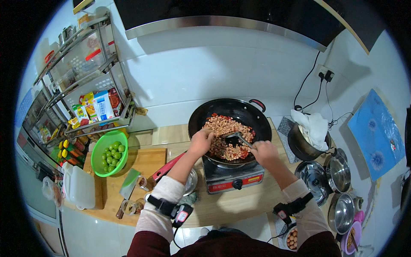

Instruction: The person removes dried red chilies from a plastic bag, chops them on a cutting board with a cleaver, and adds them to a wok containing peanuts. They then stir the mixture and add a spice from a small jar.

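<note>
A black wok [231, 104] rests on a portable gas stove [236, 183] before me. It holds many small pale brown pieces, possibly peanuts [224, 123], mixed with bits of dried red chili. My right hand [265, 152] is closed around the handle of a metal spatula [244, 140], whose blade lies among the pieces. My left hand [202, 140] is over the wok's left rim with its fingers bent down towards the food; its fingertips and whatever they may hold cannot be made out. The wok's red handle [168, 167] runs down to the left, partly behind my left forearm.
Left stand a green basin [96, 160] of green fruit, a cutting board [151, 160], a cleaver [126, 189], glass jars [143, 183] and a white plastic jug [80, 186]. Right are a dark pot [305, 144] with a white cloth and several metal bowls [342, 213]. A range hood [224, 21] hangs above.
</note>
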Demonstrator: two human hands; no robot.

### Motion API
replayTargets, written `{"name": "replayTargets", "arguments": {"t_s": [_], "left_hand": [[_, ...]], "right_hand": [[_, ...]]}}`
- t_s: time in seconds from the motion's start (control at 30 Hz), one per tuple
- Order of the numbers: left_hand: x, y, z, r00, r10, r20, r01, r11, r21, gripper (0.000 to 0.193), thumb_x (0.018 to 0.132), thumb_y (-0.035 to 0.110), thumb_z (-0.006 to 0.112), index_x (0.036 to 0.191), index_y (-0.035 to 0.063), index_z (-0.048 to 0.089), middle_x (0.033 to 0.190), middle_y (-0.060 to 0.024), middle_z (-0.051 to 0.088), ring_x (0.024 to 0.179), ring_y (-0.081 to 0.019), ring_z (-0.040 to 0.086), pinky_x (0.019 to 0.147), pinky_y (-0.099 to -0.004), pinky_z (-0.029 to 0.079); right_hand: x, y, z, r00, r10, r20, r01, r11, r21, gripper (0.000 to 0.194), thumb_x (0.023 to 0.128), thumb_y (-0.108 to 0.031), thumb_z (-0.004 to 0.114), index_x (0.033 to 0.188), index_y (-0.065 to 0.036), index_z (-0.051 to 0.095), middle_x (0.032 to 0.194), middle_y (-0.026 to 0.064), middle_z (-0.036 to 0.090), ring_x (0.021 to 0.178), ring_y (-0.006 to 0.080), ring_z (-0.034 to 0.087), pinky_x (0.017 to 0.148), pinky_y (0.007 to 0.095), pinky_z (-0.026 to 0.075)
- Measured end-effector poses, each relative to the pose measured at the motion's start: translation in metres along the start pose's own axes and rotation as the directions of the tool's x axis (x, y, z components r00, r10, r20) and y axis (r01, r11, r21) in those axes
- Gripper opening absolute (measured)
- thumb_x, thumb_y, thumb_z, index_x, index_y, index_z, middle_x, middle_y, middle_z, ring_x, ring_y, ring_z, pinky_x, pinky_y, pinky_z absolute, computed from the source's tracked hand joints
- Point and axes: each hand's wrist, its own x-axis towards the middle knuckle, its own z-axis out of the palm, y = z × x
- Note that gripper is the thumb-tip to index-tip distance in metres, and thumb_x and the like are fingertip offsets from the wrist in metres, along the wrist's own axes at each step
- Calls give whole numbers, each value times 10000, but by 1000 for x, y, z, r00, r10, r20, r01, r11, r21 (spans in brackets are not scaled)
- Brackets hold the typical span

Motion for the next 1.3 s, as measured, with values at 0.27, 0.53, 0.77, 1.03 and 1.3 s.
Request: {"name": "replayTargets", "arguments": {"t_s": [0.27, 0.53, 0.77, 1.03, 1.3], "left_hand": [[-90, -9, -88, 990, 135, 39, -135, 831, 540, 386, 812, 255, 610, 1129, 45, 540, 1142, -179, 550, 1043, -349, 523, 847, -411, 443], [-130, -20, -109, 974, -192, 124, 73, 775, 628, 376, 791, 307, 619, 1039, 76, 456, 902, -151, 601, 813, -333, 597, 654, -442, 472], [-127, -25, -107, 973, -196, 121, 68, 747, 661, 270, 809, 271, 593, 954, 89, 455, 807, -144, 609, 730, -344, 608, 610, -450, 479], [-128, -23, -107, 971, -213, 112, 92, 757, 647, 219, 810, 214, 569, 951, 89, 455, 810, -153, 607, 743, -353, 606, 615, -461, 478], [-128, -26, -104, 966, -244, 84, 132, 747, 651, 212, 789, 187, 562, 957, 115, 455, 773, -160, 607, 726, -367, 600, 607, -471, 472]], "right_hand": [[-46, 28, -17, 978, 77, 192, -46, 986, -158, 280, 790, -281, 585, 929, -63, 480, 738, 192, 620, 725, 342, 635, 629, 462, 493], [-72, 0, -181, 983, 34, 183, 12, 970, -241, 290, 753, -327, 647, 999, -173, 658, 849, 123, 649, 781, 303, 615, 667, 391, 484], [-43, -35, -137, 907, 92, 410, -16, 983, -184, 351, 801, -345, 584, 1099, -161, 619, 972, 150, 634, 910, 322, 604, 786, 421, 480], [27, -46, -25, 994, -84, 73, 95, 982, -166, 242, 832, -229, 540, 1019, -87, 597, 797, 180, 634, 759, 358, 618, 648, 457, 495], [25, 21, -96, 966, -7, 258, 65, 974, -216, 246, 810, -286, 585, 967, -106, 643, 903, 166, 638, 877, 338, 606, 764, 445, 481]]}}
